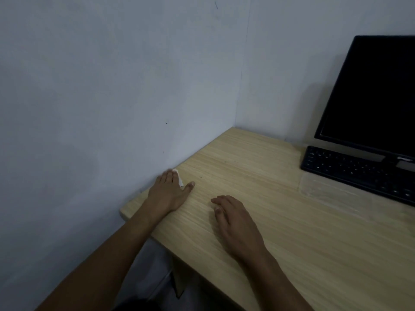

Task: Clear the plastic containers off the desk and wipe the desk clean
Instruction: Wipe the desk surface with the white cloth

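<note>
left hand [168,191] presses a white tissue [179,176] flat on the surface [292,232] by the wall; right hand [233,218] rests loosely curled, holding nothing.

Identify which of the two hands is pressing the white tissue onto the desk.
The left hand, by the wall, presses the white tissue flat on the desk; the right hand rests with nothing under it.
</note>
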A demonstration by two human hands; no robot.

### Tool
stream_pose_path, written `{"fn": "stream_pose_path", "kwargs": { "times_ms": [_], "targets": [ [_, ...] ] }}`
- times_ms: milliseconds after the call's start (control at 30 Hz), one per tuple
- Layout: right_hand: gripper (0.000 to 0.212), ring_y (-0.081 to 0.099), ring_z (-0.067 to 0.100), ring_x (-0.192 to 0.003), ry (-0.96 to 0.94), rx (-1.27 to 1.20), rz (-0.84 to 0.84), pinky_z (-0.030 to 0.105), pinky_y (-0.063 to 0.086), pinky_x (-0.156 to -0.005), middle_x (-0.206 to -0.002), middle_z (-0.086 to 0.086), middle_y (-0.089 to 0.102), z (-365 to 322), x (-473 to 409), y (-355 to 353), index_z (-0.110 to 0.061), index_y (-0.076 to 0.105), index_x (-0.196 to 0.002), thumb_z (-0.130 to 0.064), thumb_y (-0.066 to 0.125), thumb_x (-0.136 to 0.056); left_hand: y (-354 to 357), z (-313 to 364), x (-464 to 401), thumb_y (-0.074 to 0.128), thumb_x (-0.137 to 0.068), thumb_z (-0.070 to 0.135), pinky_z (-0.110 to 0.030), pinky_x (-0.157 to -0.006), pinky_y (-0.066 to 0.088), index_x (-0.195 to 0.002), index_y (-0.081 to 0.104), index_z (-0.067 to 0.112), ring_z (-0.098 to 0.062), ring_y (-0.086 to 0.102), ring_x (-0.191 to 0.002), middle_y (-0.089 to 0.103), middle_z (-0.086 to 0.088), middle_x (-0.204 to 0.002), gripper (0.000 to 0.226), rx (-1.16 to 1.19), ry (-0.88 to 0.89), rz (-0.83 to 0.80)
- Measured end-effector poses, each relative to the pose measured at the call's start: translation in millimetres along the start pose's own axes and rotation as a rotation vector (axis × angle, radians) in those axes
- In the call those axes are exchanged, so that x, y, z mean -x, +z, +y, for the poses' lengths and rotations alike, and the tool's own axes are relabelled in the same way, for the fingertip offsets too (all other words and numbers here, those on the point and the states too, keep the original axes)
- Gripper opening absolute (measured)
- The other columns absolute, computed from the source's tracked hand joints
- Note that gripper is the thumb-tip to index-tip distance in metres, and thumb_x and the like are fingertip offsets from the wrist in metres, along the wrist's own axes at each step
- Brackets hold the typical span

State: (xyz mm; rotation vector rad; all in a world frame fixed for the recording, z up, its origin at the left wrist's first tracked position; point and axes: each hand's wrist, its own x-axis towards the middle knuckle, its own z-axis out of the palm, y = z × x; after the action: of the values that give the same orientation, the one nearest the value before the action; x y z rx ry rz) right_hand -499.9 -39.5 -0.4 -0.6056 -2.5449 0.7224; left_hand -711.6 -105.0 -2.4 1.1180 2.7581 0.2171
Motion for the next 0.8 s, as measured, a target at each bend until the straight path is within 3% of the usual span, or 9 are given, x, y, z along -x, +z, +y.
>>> {"fn": "stream_pose_path", "kwargs": {
  "times_ms": [167,333,567,800],
  "targets": [
    [0.035,0.032,-0.002,-0.128,-0.001,-0.007,0.003,0.009,0.018,-0.096,-0.137,-0.014,0.047,0,-2,-1,-0.029,0.05,-0.133,-0.033,0.031,-0.103,-2,-3,-10,0.018,-0.096,0.062,-0.033,-0.119,-0.003,-0.153,-0.002,0.008,-0.016,-0.004,-0.148,-0.003,-0.007,-0.162,0.081,0.032,0.103,-0.041],
    [0.034,0.034,-0.003,-0.125,-0.005,-0.015,0.008,0.003,0.017,-0.093,-0.135,-0.013,0.048,0,0,-2,-0.028,0.05,-0.132,-0.031,0.032,-0.104,-5,-33,10,0.018,-0.097,0.058,-0.026,-0.118,-0.004,-0.154,-0.001,0.017,-0.005,-0.005,-0.146,-0.003,0.004,-0.162,0.073,-0.008,0.302,-0.075],
    [0.033,0.031,-0.012,-0.111,-0.015,-0.008,0.023,-0.004,0.018,-0.087,-0.131,-0.014,0.05,2,-2,0,-0.029,0.052,-0.13,-0.031,0.033,-0.103,9,-1,1,0.015,-0.094,0.065,-0.033,-0.12,0.001,-0.153,0.003,0.005,-0.018,0.005,-0.148,0.006,-0.01,-0.161,0.086,-0.048,0.085,0.051],
    [0.033,0.028,-0.013,-0.114,-0.003,-0.039,0.032,0.0,0.017,-0.091,-0.132,-0.016,0.048,5,-3,0,-0.03,0.052,-0.13,-0.031,0.033,-0.103,-1,19,-17,0.015,-0.095,0.064,-0.032,-0.12,-0.003,-0.154,0.0,0.009,-0.013,-0.003,-0.148,-0.002,-0.005,-0.162,0.082,0.023,0.147,-0.036]
  ]
}}
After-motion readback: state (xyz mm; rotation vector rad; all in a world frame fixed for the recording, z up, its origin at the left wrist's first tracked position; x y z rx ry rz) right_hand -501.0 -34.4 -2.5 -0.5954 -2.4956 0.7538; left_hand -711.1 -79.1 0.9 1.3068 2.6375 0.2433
